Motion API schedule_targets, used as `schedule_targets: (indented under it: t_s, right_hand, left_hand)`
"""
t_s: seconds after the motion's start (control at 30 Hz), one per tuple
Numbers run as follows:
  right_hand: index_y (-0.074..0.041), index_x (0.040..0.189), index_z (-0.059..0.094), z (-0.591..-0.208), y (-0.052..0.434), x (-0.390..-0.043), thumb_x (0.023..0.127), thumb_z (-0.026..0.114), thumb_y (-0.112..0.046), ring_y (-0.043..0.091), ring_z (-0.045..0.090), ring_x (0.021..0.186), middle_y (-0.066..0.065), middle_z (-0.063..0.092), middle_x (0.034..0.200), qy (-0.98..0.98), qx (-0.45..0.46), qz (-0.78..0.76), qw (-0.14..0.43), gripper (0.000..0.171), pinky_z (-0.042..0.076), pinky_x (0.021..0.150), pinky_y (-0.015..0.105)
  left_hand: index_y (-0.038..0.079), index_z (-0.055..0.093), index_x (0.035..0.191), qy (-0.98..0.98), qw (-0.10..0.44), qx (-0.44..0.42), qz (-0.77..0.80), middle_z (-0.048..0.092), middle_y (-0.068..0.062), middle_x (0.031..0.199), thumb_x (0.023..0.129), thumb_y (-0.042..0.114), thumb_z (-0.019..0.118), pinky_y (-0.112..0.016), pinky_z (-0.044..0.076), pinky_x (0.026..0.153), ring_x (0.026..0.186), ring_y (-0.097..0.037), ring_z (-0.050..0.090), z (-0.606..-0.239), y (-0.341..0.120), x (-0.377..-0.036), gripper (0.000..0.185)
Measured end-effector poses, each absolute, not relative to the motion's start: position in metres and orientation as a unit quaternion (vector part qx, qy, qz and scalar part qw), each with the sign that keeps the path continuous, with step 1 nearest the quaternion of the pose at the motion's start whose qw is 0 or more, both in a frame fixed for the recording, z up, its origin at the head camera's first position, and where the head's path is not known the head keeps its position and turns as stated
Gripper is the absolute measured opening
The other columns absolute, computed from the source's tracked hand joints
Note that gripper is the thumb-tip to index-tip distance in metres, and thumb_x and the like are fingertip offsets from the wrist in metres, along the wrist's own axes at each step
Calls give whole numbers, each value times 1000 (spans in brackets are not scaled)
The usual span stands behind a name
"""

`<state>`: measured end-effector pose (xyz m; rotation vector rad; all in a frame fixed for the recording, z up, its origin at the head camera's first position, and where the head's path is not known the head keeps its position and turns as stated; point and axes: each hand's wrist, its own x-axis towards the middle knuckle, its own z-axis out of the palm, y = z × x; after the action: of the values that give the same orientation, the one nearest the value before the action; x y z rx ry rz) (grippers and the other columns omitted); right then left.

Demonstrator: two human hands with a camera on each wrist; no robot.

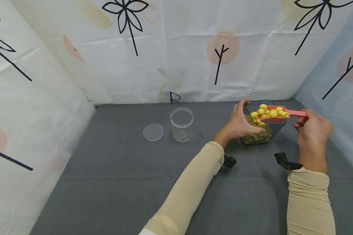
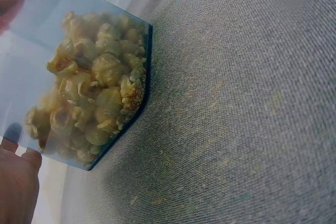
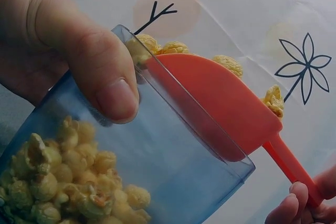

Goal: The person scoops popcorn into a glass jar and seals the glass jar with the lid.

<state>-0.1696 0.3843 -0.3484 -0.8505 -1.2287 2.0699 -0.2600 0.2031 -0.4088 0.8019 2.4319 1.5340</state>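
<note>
Red scoop (image 3: 220,103) heaped with popcorn (image 3: 228,64), thumb (image 3: 107,80) over blue tub's rim (image 3: 173,114), fingertips (image 3: 289,208) pinching handle

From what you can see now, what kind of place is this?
Probably a staged tabletop booth, not a real kitchen: printed fabric walls enclose a grey cloth table on three sides, with only a clear jar, its lid and a popcorn container.
</note>
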Motion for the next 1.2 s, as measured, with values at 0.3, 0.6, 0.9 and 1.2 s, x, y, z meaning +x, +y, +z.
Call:
schedule_targets:
  t_s: [0.3, 0.6, 0.9, 1.2]
  right_hand:
    - [-7, 95, 76, -348, 386, -170, 99, 68, -17, 12, 50, 48, 2, 61, 65, -445, -324, 775, 310, 13, 49, 45, 19]
    - [-6, 95, 76, -346, 386, -168, 98, 68, -16, 12, 51, 48, 2, 61, 64, -446, -323, 774, 313, 13, 50, 45, 19]
    - [-6, 95, 74, -344, 383, -167, 99, 67, -17, 13, 56, 49, 3, 67, 68, -456, -310, 772, 316, 13, 52, 47, 20]
    - [-1, 92, 73, -337, 377, -165, 98, 68, -13, 14, 58, 45, 6, 66, 62, -444, -280, 786, 327, 14, 53, 46, 22]
  left_hand:
    - [34, 18, 159, 813, 70, 270, 510, 34, 10, 154, 71, 41, 93, -27, 47, 108, 136, -6, 40, -411, 204, -262, 116]
    - [36, 17, 159, 811, 75, 270, 514, 34, 11, 153, 71, 41, 93, -28, 47, 107, 136, -6, 40, -411, 204, -261, 116]
    - [36, 8, 162, 807, 100, 268, 517, 30, 8, 160, 72, 41, 93, -32, 47, 110, 143, -10, 39, -404, 200, -259, 124]
    - [36, -4, 163, 852, 113, 254, 443, 18, 5, 168, 72, 49, 91, -36, 42, 117, 155, -14, 26, -390, 193, -250, 133]
